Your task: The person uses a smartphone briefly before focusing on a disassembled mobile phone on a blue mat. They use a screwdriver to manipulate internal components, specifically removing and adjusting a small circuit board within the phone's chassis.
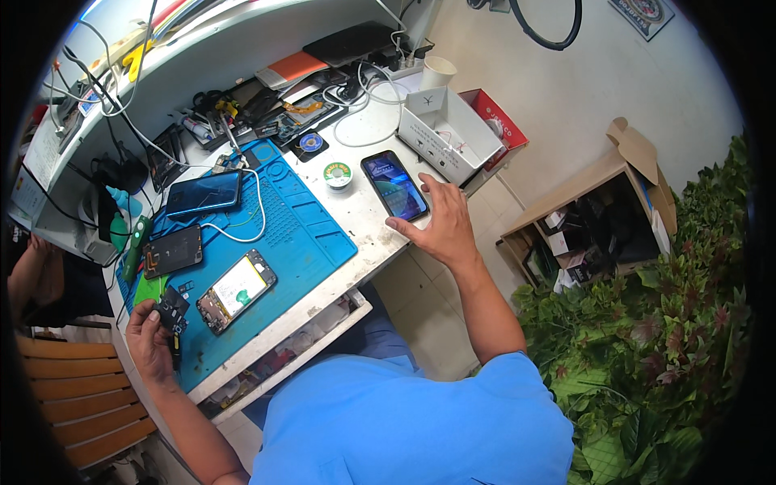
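Observation:
My left hand is closed at the mat's left edge, fingers and thumb pinching a thin black phone inner cover. A slim dark tool shows below it; whether the hand holds that too is unclear. Beside the cover lies an opened phone, its white battery and circuit board exposed. My right hand is spread around the lower right of a smartphone with a lit screen. Thumb and fingertips are at its edges, and nothing is gripped.
On the blue repair mat lie a dark blue phone, a black phone panel and a green screwdriver. A solder spool and white box stand farther back. An open drawer juts toward me. Another person's arm is at far left.

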Demonstrator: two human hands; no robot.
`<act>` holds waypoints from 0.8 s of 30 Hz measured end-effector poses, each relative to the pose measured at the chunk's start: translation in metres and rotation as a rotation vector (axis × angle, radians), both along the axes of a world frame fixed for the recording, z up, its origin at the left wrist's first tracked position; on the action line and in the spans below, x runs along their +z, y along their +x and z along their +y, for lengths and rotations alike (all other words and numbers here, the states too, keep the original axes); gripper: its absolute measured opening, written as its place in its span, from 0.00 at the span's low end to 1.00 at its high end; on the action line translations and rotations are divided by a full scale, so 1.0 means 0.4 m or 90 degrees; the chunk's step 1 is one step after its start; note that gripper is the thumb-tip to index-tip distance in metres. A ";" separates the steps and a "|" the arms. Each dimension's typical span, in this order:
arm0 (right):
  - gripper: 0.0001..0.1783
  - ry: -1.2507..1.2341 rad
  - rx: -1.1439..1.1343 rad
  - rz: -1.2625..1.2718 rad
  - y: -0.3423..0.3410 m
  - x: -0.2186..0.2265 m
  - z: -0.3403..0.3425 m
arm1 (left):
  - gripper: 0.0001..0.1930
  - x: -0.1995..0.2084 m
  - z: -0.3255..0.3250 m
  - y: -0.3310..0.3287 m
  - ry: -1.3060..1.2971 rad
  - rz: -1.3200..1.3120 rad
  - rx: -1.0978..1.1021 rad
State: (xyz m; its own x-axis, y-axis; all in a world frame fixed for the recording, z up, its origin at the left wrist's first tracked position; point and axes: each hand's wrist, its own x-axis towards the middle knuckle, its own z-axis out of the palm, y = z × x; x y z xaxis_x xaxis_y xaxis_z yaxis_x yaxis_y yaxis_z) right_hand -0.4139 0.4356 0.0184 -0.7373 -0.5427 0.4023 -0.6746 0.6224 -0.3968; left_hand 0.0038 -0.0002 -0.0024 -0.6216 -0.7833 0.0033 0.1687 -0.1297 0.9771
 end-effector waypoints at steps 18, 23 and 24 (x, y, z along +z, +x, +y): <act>0.58 0.045 0.144 -0.001 -0.072 0.027 -0.073 | 0.13 0.023 0.014 -0.015 -0.006 -0.008 -0.002; 0.60 0.136 0.160 -0.020 -0.124 0.037 -0.138 | 0.12 0.021 0.015 -0.016 -0.009 -0.002 -0.002; 0.60 0.142 0.166 -0.024 -0.126 0.039 -0.142 | 0.12 0.020 0.018 -0.013 -0.006 -0.002 -0.001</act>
State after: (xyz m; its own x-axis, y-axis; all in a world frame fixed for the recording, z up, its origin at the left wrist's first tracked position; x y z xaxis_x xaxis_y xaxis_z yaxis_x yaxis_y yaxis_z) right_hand -0.4642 0.3786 0.0339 -0.5742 -0.7862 0.2284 -0.8100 0.5050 -0.2981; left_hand -0.0015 0.0069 0.0054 -0.6227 -0.7824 0.0096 0.1661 -0.1201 0.9788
